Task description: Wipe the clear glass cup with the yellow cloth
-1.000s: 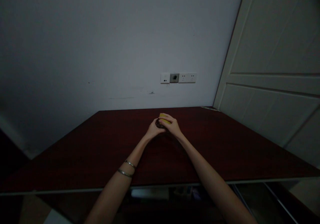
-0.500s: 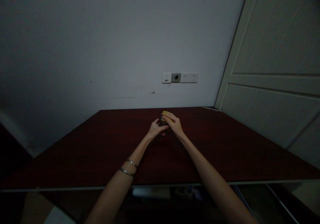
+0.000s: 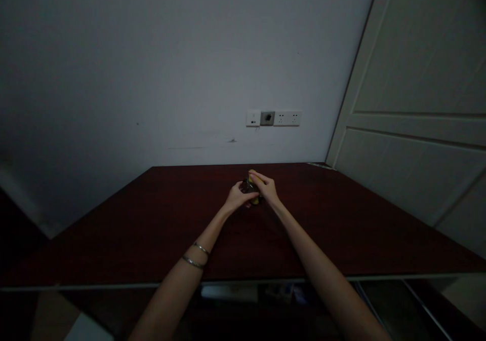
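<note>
Two bare hands of mine meet over the far part of the table (image 3: 170, 219), around a small, dark, glossy container (image 3: 246, 186). My left hand (image 3: 236, 198) clasps its side, thumb laid across the near face, while my right hand (image 3: 269, 190) grips the yellow piece (image 3: 251, 178) at its top, fingers partly hiding it. I can't tell whether the container touches the table. Two bangles (image 3: 192, 262) circle my left forearm; sockets (image 3: 287, 118) sit on the wall (image 3: 190, 67) beyond.
</note>
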{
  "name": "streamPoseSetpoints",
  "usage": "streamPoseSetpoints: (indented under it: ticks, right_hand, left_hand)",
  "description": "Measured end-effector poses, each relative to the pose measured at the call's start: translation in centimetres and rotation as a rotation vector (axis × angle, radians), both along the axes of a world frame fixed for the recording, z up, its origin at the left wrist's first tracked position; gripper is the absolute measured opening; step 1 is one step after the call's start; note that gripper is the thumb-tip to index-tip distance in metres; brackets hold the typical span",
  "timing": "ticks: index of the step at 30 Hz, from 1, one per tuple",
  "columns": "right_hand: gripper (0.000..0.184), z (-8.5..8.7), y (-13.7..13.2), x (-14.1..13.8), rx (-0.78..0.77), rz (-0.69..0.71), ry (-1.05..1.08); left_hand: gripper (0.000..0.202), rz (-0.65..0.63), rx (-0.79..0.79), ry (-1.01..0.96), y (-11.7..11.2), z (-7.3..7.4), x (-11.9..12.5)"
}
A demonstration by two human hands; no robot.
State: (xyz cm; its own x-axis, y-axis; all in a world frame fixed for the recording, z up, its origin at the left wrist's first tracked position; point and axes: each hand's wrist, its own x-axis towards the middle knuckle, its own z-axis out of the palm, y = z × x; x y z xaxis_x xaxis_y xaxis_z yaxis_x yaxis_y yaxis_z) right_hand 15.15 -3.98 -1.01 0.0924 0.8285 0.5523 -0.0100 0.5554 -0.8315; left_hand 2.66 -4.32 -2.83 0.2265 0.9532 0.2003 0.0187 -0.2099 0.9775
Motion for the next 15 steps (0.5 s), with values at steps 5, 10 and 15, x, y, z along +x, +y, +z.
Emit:
streamPoseSetpoints:
  ticks: [5,10,15]
  right_hand:
    - [0.022,0.20,-0.75,-0.19,0.184,0.037,-0.131]
    - [0.024,0.32,-0.94,-0.32,0.184,0.006,-0.084]
    - [0.038,0.11,-0.26,-0.26,0.007,-0.026,0.093]
  left_hand:
    - [0.054,0.010,-0.119,-0.067,0.02,0.44,-0.14]
    - [0.048,-0.067,-0.076,-0.096,-0.13,0.53,-0.29]
    - [0.048,-0.128,-0.004,-0.111,-0.56,0.67,-0.33]
